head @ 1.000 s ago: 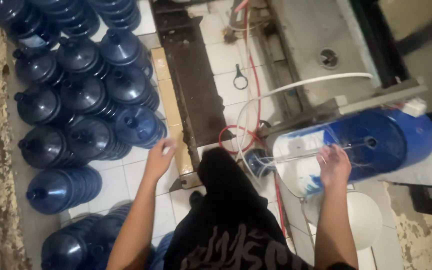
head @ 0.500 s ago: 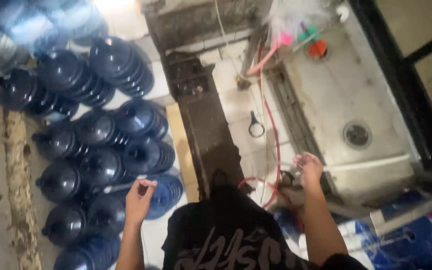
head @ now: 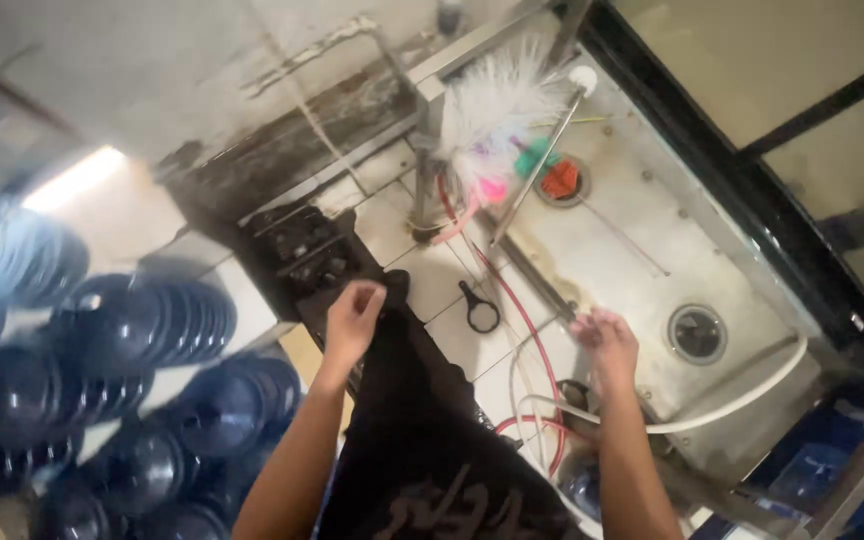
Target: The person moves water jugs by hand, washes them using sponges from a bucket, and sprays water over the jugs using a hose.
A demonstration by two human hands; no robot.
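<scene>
Shirt [head: 422, 450], dark and printed, is filling the bottom of the view, and both bare arms are reaching out over it. The left hand [head: 352, 322] is hanging just above the dark leg, fingers curled loosely together and closing on nothing that I can make out. The right hand [head: 607, 342] is hovering with fingers half spread, also holding nothing, right over the white hose [head: 742, 395] and the red hose [head: 524, 310] that are looping beside the steel basin.

That white hose is the nearest thing to the right hand, running from the floor by the feet up and along the basin's near edge. It is looking bendy but springy (wet too, most likely, so slippery), light enough for one hand, and best taken on the straight run just below the fingers rather than out on the curve.

Off to the left, blue water jugs [head: 142, 330] are lying stacked on their sides, big and surely awkward when full. On the tiled floor between the hands a small black ring tool [head: 479, 308] is lying flat. Further out, the steel basin [head: 642, 250] is showing a round drain [head: 697, 333], and past that a white bristle brush [head: 497, 105] on a long rod is leaning over some pink, green and orange bits, too blurred to name.
</scene>
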